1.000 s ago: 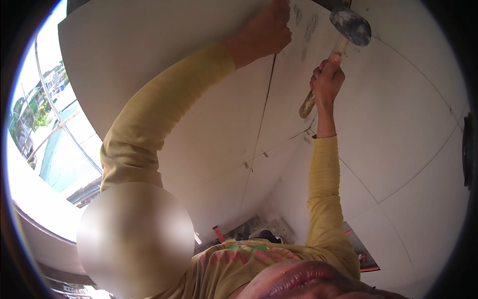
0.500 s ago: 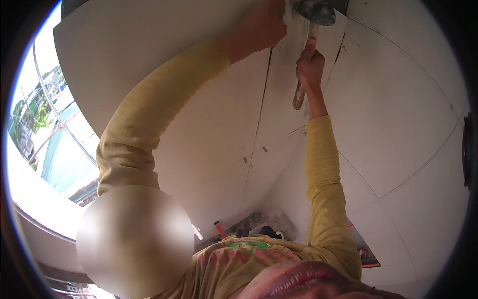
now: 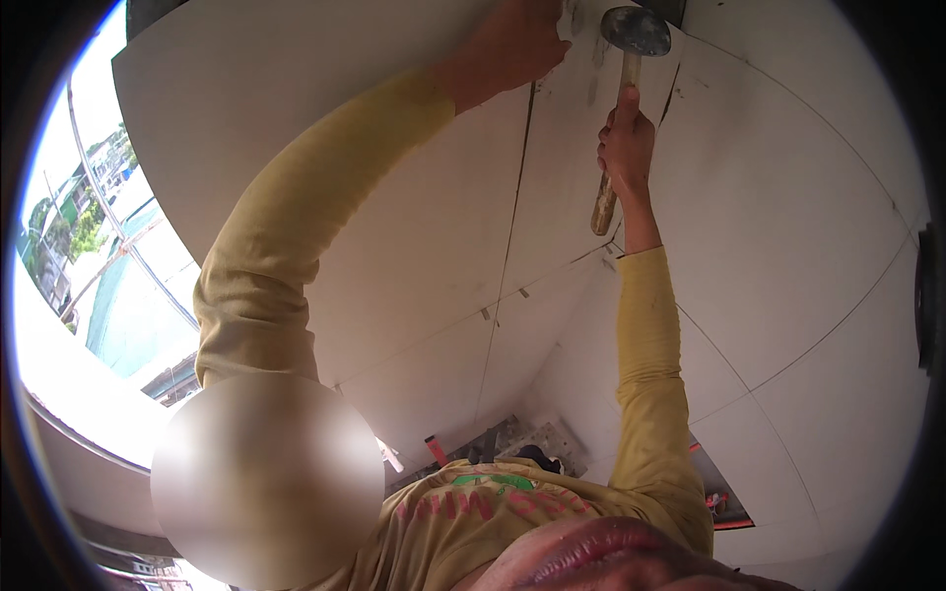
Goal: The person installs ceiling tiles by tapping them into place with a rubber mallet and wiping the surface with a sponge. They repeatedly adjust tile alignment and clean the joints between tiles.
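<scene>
My right hand is wrapped around the wooden handle of a mallet. Its dark, rounded head points up, with a gap between it and my other hand. The handle's worn end sticks out below my fist. My left hand is raised to the upper edge of the view, close to a large pale tile. Its fingers are bent and partly cut off there, so what they hold, if anything, is hidden. Grey smudges mark the narrow pale strip between the hands.
More pale tiles with thin dark joints spread to the right. Small spacers sit in a joint at the middle. Past the left edge show metal bars and rooftops outdoors. A red-ended object and clutter lie beyond my chest.
My right hand and the mallet have moved slightly down and to the right, away from my left hand. My left hand stays in nearly the same place.
</scene>
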`<state>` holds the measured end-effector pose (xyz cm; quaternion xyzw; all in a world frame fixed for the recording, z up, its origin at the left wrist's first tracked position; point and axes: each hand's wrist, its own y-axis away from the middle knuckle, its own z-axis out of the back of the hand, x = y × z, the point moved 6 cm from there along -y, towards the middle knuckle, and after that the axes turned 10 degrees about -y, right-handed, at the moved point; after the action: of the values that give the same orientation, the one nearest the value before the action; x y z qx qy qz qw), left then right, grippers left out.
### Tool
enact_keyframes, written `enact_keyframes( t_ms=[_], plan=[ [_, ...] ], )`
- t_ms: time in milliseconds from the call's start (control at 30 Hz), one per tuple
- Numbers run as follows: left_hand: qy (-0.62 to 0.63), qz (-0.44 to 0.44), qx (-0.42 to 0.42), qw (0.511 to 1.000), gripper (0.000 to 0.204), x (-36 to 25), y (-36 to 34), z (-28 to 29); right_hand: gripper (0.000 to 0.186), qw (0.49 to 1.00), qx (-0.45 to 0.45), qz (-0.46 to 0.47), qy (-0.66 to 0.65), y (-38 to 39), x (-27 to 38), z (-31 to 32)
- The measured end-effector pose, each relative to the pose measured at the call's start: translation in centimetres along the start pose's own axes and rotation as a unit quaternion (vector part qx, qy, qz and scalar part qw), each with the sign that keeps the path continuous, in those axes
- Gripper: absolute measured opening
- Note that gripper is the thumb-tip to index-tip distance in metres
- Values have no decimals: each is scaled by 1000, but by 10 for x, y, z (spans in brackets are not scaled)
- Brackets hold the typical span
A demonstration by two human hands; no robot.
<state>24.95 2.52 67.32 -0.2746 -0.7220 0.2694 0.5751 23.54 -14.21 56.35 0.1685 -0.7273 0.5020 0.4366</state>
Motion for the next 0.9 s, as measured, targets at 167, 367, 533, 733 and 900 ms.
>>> enact_keyframes(
  t_ms=[167, 367, 533, 733, 900],
  plan=[
    [-1, -76, 42, 996, 48, 24, -8, 8, 70, 986, -39, 147, -73, 12, 27, 12],
    [-69, -67, -22, 995, 46, 20, -13, 12, 68, 989, -43, 117, 74, -52, -25, 2],
    [-20, -76, -1, 997, 43, 28, -9, 9, 67, 984, -64, 145, -78, -5, 10, 16],
    [-30, -74, -6, 997, 37, 22, -9, 19, 68, 995, -52, 36, -74, -21, -12, 15],
    [3, -96, 17, 995, 35, 22, -2, 15, 67, 958, -110, 156, -215, 12, 17, 24]
  ],
)
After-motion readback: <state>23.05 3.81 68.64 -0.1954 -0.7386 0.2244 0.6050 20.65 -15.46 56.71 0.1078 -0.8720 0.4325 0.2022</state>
